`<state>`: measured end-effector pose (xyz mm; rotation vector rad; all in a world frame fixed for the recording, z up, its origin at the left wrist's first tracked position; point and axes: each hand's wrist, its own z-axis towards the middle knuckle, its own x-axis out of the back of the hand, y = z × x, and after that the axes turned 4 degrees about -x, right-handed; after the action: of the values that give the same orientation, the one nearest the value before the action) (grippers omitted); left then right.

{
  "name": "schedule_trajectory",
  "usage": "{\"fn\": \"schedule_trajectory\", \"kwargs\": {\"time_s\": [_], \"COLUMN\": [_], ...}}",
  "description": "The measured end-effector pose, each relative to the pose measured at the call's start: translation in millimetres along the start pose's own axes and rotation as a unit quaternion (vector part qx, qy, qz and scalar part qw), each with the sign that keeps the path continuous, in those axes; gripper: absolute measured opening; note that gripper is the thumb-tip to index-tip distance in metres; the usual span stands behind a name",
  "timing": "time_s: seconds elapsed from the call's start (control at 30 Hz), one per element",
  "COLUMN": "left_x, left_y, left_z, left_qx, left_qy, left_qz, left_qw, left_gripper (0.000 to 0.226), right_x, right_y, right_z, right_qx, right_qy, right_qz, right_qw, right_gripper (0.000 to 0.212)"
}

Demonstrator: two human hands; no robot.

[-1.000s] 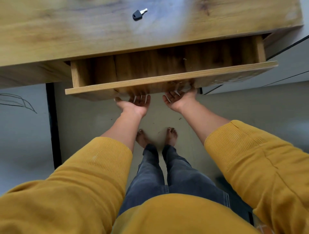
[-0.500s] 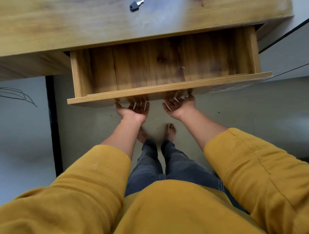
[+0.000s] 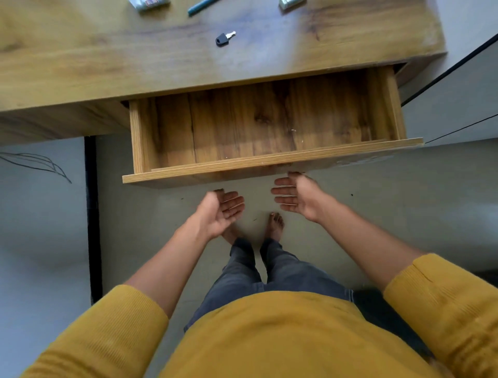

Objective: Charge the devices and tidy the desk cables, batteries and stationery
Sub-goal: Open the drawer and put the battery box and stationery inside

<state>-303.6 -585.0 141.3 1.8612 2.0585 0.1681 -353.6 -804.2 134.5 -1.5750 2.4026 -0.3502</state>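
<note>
The wooden drawer [image 3: 269,164] stands pulled far out from under the desk top [image 3: 107,62], and nothing lies inside it. My left hand [image 3: 219,211] hangs palm up below the drawer front, fingers relaxed, holding nothing. My right hand [image 3: 296,195] is also palm up just under the front edge, fingers straight, apart from the wood. On the desk lies a black-headed key [image 3: 225,39]. At the far edge of the desk I see a teal pen [image 3: 202,6] and the cut-off ends of two small packs [image 3: 149,3] [image 3: 289,3].
My legs and bare feet [image 3: 275,225] stand on the grey floor beneath the drawer. A black vertical strip [image 3: 93,215] runs down the left. A white cabinet [image 3: 458,102] sits to the right of the desk.
The drawer has slid further out. Both hands have let go of the underside of its front and dropped away, palms up. The view now shows more of the desk top.
</note>
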Motion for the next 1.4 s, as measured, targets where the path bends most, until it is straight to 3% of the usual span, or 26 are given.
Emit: {"fn": "schedule_trajectory", "kwargs": {"time_s": [0.07, 0.13, 0.2, 0.27, 0.33, 0.4, 0.5, 0.6, 0.7, 0.8, 1.07, 1.17, 1.4], "left_x": [-5, -15, -26, -36, -49, -63, -83, -88, -80, -74, -66, -55, -34], "left_y": [6, 18, 32, 47, 61, 73, 81, 74, 59, 55, 60, 59, 47], "left_z": [-24, -47, -65, -77, -80, -75, -60, -42, -35, -36, -39, -38, -24], "left_qx": [-0.044, -0.130, -0.243, -0.358, -0.436, -0.463, -0.409, -0.346, -0.353, -0.355, -0.259, -0.227, -0.133], "left_qy": [-0.029, -0.033, -0.025, 0.001, 0.047, 0.079, 0.062, 0.082, 0.126, 0.120, 0.013, -0.037, -0.150], "left_qz": [0.149, 0.267, 0.346, 0.418, 0.480, 0.528, 0.615, 0.723, 0.760, 0.762, 0.760, 0.747, 0.734], "left_qw": [0.987, 0.954, 0.906, 0.835, 0.760, 0.708, 0.671, 0.592, 0.532, 0.527, 0.596, 0.624, 0.649], "left_gripper": [0.041, 0.037, 0.030, 0.023, 0.018, 0.015, 0.021, 0.036, 0.058, 0.062, 0.047, 0.052, 0.039], "right_x": [2, 1, -4, -10, -16, -21, -28, -27, -24, -23, -13, -2, 16], "right_y": [-5, -15, -30, -45, -59, -72, -87, -88, -85, -89, -84, -73, -42], "right_z": [-20, -43, -68, -86, -93, -90, -70, -53, -52, -58, -48, -42, -31], "right_qx": [0.057, 0.127, 0.204, 0.305, 0.430, 0.505, 0.467, 0.367, 0.337, 0.307, 0.242, 0.218, 0.173], "right_qy": [0.007, -0.002, -0.012, -0.007, 0.040, 0.100, 0.145, 0.152, 0.150, 0.131, 0.033, -0.018, -0.099], "right_qz": [-0.118, -0.201, -0.243, -0.259, -0.289, -0.371, -0.494, -0.566, -0.602, -0.604, -0.598, -0.573, -0.569], "right_qw": [0.991, 0.971, 0.948, 0.916, 0.855, 0.773, 0.719, 0.722, 0.708, 0.724, 0.763, 0.790, 0.798], "right_gripper": [0.037, 0.029, 0.024, 0.020, 0.019, 0.020, 0.024, 0.026, 0.029, 0.027, 0.023, 0.022, 0.016]}}
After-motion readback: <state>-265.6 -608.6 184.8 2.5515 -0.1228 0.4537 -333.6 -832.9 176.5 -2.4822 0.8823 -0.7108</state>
